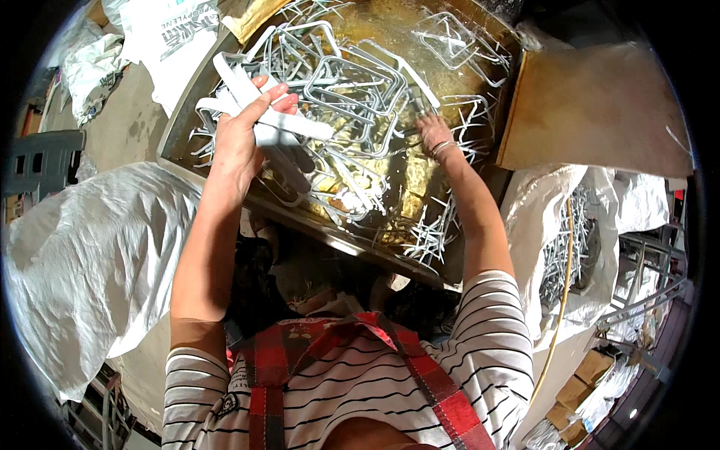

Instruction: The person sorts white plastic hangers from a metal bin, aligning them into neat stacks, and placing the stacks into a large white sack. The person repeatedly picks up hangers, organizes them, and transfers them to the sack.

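Note:
My left hand (244, 131) grips a stack of white plastic hanger-like strips (279, 133) and holds them over the left part of a yellowish work table (352, 30). My right hand (433, 133) reaches into the pile of white plastic frames (352, 82) lying on that table, fingers down among the pieces; whether it grips one I cannot tell. Small white spiked pieces (435, 229) lie scattered along the table's near edge.
A big white sack (82, 255) bulges at my left. Another open white sack (570, 247) with more white pieces stands at my right. A brown board (600, 105) lies to the right of the table. A grey crate (41, 161) sits far left.

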